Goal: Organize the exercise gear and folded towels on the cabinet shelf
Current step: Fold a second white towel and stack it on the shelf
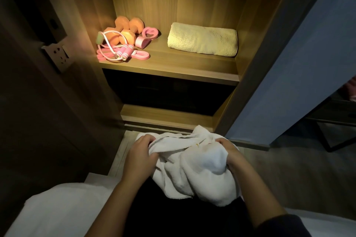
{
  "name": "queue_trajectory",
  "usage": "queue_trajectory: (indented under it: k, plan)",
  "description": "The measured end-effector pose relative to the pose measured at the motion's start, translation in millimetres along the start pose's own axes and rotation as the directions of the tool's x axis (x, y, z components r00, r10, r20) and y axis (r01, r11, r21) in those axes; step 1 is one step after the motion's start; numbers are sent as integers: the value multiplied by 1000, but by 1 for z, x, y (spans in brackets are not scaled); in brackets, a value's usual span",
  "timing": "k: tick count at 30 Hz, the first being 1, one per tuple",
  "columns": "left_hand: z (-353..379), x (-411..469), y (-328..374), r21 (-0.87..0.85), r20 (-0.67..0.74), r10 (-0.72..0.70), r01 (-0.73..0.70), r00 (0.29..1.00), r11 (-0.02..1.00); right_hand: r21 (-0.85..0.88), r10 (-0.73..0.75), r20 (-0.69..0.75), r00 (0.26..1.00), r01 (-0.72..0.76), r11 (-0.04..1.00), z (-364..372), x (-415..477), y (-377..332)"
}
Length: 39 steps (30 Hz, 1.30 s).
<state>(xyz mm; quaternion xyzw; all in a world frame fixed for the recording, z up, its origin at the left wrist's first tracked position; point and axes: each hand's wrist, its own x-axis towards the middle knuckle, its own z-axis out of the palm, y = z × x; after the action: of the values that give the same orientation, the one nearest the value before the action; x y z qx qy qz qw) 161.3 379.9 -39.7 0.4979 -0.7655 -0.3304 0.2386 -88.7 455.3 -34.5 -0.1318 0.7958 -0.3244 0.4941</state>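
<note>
Nearest the viewer, at the lower left, lay a pale white fabric surface (pixel 57 208), too dim to identify. Two bare forearms reached forward over it from the bottom of the view. The left hand (pixel 141 152) gripped one side of a crumpled white towel (pixel 194 167), with its fingers curled into the cloth. The right hand (pixel 229 152) clutched the other side and was partly buried in the folds. The towel hung bunched and unfolded between the hands, low in front of the open cabinet (pixel 256 25) and well short of the shelf. Beyond the hands were the cabinet's base and a dark lower compartment. Above that was a lit wooden shelf (pixel 169 71). On its left sat two orange dumbbells (pixel 125 29), side by side. A pink ring-shaped trainer (pixel 147 34) lay just to their right. A pink skipping rope (pixel 123 52) and a flat pink band (pixel 142 56) were tangled together in front of the dumbbells. On the shelf's right, apart from the gear, lay a neatly folded cream towel (pixel 202 39). The step in hand appeared to be folding the white towel. The next move would likely call for shaking it flat, finding its corners and folding it, then placing it on or beside the cream towel.
</note>
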Motion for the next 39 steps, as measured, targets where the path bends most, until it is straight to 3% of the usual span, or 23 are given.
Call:
queue_trajectory:
  k: [2, 6, 11, 13, 17, 19, 22, 24, 27, 30, 33, 39]
  plan:
    - [-6, 4, 7, -59, -1, 36, -36, 999, 998, 53, -141, -60, 988, 144, 988, -4, -2, 3]
    - [-22, 11, 26, -213, 29, 38, -31, 999, 977, 1, -377, -89, 922, 378, 926, -5, -15, 3]
    - [-63, 31, 63, -345, 92, 154, -113, 984, 932, -12, -540, -64, 839, 541, 841, -15, -36, -11]
    - [-82, 42, 75, -306, 198, 187, -120, 962, 944, -12, -592, -46, 804, 592, 806, -20, -43, -18]
    - [-78, 52, 82, -169, 554, 8, 104, 832, 980, -221, -556, 82, 827, 559, 799, -22, -51, -26]
    - [-51, 50, 73, -36, 640, -122, 188, 758, 982, -328, -498, 117, 859, 507, 797, -19, -50, -20]
    - [-5, 35, 56, 98, 698, -242, 246, 674, 964, -292, -476, 75, 876, 476, 830, -19, -54, -13]
    - [10, 27, 50, 61, 668, -312, 368, 676, 928, -265, -529, 64, 846, 526, 808, -21, -57, -16]
    - [10, 27, 48, -17, 652, -339, 460, 678, 888, -347, -578, 182, 795, 602, 719, -7, -64, -23]
    - [1, 28, 45, -18, 669, -323, 449, 670, 893, -493, -541, 293, 788, 610, 621, 24, -56, -19]
    - [-10, 23, 39, -70, 687, -289, 456, 667, 888, -558, -545, 288, 787, 601, 573, 41, -45, -6]
    - [-30, -2, 14, -371, 668, -99, 445, 738, 815, -585, -560, 269, 784, 595, 551, 45, -37, 1]
